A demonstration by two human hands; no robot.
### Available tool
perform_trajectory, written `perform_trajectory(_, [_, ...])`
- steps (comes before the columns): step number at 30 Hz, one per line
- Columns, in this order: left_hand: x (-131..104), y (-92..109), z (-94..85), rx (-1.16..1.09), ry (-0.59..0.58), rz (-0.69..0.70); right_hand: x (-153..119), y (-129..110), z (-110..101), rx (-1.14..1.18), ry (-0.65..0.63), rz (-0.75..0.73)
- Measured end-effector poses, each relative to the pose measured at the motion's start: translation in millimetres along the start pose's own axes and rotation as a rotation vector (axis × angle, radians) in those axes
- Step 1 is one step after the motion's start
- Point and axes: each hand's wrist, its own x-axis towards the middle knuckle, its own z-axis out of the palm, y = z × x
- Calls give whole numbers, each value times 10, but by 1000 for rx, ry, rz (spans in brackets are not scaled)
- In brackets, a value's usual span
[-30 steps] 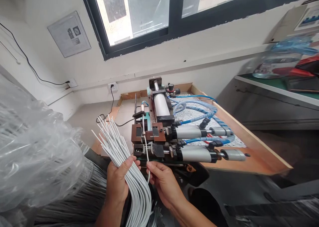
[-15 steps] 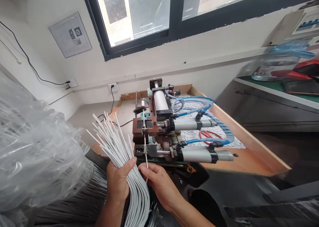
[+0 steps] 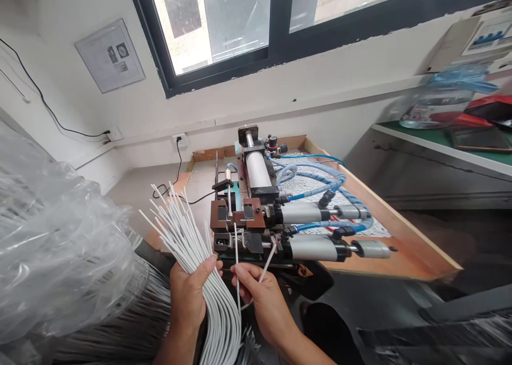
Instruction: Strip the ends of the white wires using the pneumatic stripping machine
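Observation:
My left hand [image 3: 190,293] is closed around a thick bundle of white cables [image 3: 218,311], whose cut ends fan out up and to the left. Between the thumb and fingers of my right hand [image 3: 266,295] is a single white cable [image 3: 236,253], its tip up at the brown jaws of a pneumatic wire stripping machine [image 3: 238,215]. Another white cable [image 3: 269,263] also passes through this hand and slants up to the right; a bit of red shows at its end. The machine's jaws stand apart, with a thin rod above the cable tip.
Silver air cylinders [image 3: 312,247] and blue air hoses [image 3: 332,181] fill the machine's right side. A wooden tray edge [image 3: 416,242] surrounds it. Plastic-wrapped cable bundles [image 3: 72,247] stand at the left. On a green shelf [image 3: 436,138] at the right sits a plastic bottle [image 3: 424,109].
The machine's jaws have moved apart and its cylinder rods have extended to the right. A second cable, with red at its end, now slants from my right hand. My left hand keeps its hold.

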Motion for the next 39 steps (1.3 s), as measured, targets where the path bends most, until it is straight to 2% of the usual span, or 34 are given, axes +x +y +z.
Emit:
perform_trajectory(5, [9, 70, 47, -39, 44, -13, 94, -53, 60, 198, 57, 109])
perform_trajectory(12, [11, 82, 38, -47, 31, -19, 190, -84, 77, 355, 8, 249])
perform_trajectory(16, [7, 77, 45, -47, 28, -6, 132, -103, 108, 378, -77, 273])
perform_trajectory(20, [-1, 51, 42, -9, -22, 65, 22, -101, 135, 278, -201, 246])
perform_trajectory(24, [-13, 6, 17, 19, -103, 126, -36, -38, 96, 83, -119, 134])
perform_trajectory(27, [-15, -23, -9, 27, -137, 87, -45, 13, 51, 22, -39, 57])
perform_trajectory(29, [-8, -30, -21, 14, -119, 60, -43, 34, 30, 23, 17, 24])
perform_trajectory(33, [5, -4, -18, -8, -52, 28, -31, 30, 27, 83, 78, 38])
perform_trajectory(39, [-11, 65, 27, -17, -30, 32, 15, -39, 73, 132, 74, 101])
